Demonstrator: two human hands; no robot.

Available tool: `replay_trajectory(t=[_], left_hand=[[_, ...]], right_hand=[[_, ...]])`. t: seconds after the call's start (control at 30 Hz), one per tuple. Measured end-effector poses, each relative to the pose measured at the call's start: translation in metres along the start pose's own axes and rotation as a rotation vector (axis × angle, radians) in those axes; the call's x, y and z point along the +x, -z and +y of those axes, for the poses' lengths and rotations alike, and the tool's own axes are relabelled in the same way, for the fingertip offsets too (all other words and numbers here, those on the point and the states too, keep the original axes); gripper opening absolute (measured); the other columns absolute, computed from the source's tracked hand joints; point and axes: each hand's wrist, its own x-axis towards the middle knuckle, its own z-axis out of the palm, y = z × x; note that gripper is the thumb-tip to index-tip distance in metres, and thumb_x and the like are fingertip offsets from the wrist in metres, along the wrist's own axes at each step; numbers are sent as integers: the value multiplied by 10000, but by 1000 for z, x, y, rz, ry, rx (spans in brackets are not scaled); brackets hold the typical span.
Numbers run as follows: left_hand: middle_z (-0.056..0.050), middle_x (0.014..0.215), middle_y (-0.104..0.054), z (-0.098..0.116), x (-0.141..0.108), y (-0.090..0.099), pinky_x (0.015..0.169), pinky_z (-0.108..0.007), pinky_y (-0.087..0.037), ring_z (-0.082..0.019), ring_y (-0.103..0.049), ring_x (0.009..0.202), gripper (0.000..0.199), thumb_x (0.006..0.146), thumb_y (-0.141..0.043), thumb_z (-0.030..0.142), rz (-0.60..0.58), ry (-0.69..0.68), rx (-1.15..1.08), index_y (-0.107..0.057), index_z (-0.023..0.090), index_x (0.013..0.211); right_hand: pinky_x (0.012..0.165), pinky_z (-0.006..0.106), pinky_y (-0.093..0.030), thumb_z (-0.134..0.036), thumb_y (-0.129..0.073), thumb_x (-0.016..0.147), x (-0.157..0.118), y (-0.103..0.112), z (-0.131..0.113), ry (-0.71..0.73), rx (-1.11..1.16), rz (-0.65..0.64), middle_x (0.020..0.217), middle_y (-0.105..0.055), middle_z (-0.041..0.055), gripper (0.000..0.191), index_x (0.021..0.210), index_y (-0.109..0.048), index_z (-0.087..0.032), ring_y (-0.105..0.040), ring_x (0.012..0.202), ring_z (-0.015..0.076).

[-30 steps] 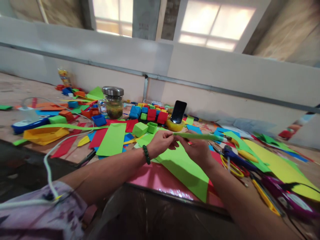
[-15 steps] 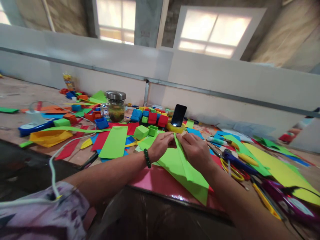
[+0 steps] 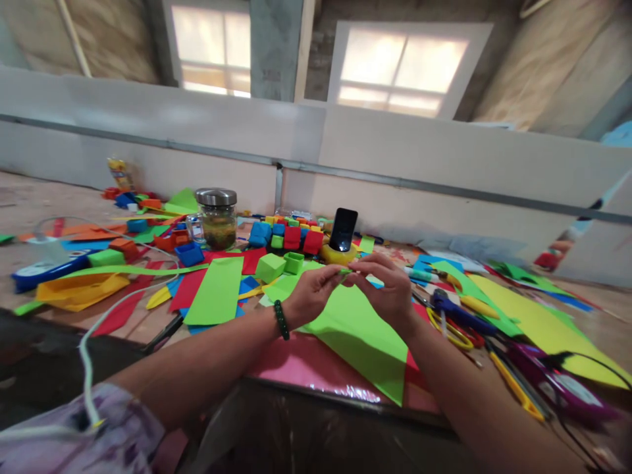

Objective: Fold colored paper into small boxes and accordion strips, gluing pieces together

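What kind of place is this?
Probably a papercraft workspace, maybe a workshop; the building can't be pinned down. The worktop holds a large green sheet, clustered small coloured cubes and, at the right, a yellow-handled tool.

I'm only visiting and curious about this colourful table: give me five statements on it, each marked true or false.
1. The left hand and right hand pinch a small bright green piece. True.
2. The dark green beaded bracelet circles the right wrist. False: the bracelet circles the left wrist.
3. The black rectangular phone lies flat. False: it is propped up at a slant.
4. The clear glass mug has no lid. False: a silvery metal lid covers it.
5. A large light green sheet lies below the hands. True.
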Motion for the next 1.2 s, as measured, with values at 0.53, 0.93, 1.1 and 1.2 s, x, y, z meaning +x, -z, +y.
replay_trajectory(t=[0.53, 0.93, 1.1, 1.2], left_hand=[[-47, 698, -683, 11, -3, 3, 642, -225, -453, -135, -593, 658, 394, 900, -492, 419, 54, -42, 107, -688, 114, 747], [-130, 909, -733, -10, 16, 23, 954, -418, -425, -237, -678, 889, 374, 832, -554, 435, -409, 454, -868, -685, 114, 970], [-116, 781, -731, -8, 13, 24, 860, -382, -472, -219, -688, 764, 408, 776, -653, 482, -379, 510, -603, -701, 87, 865], [-102, 686, -709, -5, 11, 21, 781, -331, -483, -192, -671, 693, 390, 745, -705, 456, -371, 501, -394, -701, 68, 774]], right_hand=[[657, 288, -529, -188, -652, 816, 2, 0, -9, 4, 79, -82, 769, -648, 37, 48, 809, -698, -202, -629, 739, 155], [549, 249, -467, -323, -716, 740, -1, -11, 1, -542, 462, 47, 646, -625, -10, 150, 729, -668, -181, -555, 577, 107], [531, 248, -461, -379, -773, 670, 3, -10, 3, -670, 580, -250, 621, -616, -14, 252, 713, -657, -159, -558, 555, 108], [561, 245, -473, -370, -757, 701, 5, -5, 1, -648, 619, -379, 671, -649, 0, 244, 796, -686, -156, -583, 593, 108]])
